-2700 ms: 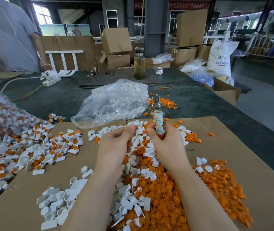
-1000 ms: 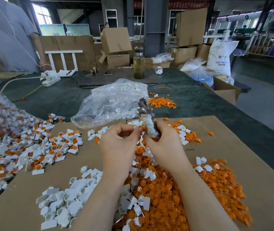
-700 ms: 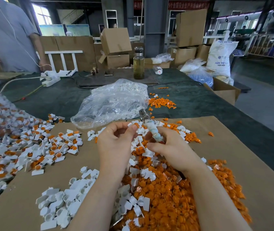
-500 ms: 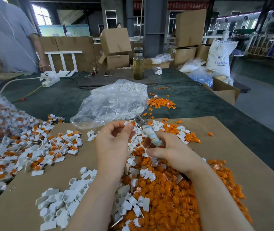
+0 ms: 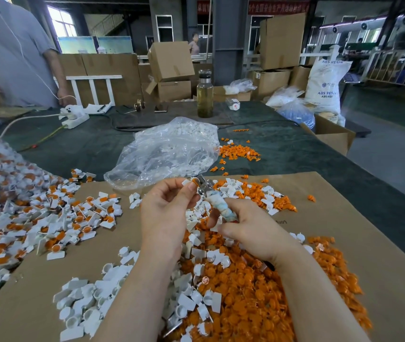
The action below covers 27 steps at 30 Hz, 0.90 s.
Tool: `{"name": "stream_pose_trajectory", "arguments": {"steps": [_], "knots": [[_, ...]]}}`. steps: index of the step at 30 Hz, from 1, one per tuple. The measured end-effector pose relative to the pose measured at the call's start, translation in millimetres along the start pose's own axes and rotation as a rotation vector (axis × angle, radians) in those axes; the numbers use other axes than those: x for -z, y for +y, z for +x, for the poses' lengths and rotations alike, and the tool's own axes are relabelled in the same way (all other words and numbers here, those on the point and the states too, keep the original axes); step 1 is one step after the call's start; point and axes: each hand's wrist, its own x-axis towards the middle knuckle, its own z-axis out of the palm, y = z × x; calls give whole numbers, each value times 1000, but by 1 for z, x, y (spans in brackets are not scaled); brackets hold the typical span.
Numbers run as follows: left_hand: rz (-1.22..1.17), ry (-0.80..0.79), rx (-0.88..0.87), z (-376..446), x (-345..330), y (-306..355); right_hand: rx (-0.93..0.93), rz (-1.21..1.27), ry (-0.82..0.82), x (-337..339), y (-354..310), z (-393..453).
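My table (image 5: 295, 154) has a dark green cover. Nearest me a big cardboard sheet (image 5: 359, 213) lies flat on it, reaching approx. to the near edge, w/ heaps of small parts on top. Just beyond the sheet, centre, a clear plastic bag (image 5: 167, 151) of white parts slumps on the cover, its near edge touching the cardboard. Right beside the bag, a small scatter of orange caps (image 5: 239, 153) sits on bare cover. Further back there's a dark mat (image 5: 172, 120) w/ a glass bottle (image 5: 205, 95) of yellowish liquid upright on it. Far left is a white power strip (image 5: 75, 119), cable trailing off.
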Motion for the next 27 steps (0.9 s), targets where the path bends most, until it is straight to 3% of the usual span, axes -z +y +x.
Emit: {"name": "stream_pose_trajectory", "arguments": {"steps": [7, 11, 15, 18, 27], "knots": [[-12, -6, 51, 1, 1, 0, 20, -88, 34, -3, 1, 2], [-98, -14, 219, 4, 6, 2, 24, -155, 72, -4, 3, 4], [-340, 192, 488, 17, 24, 5, 4, -185, 160, -3, 5, 5], [-565, 366, 581, 27, 43, 8, -10, -187, 228, -1, 9, 6], [-1020, 675, 516, 43, 86, 0, -55, -378, 305, 1, 23, 12]]}}
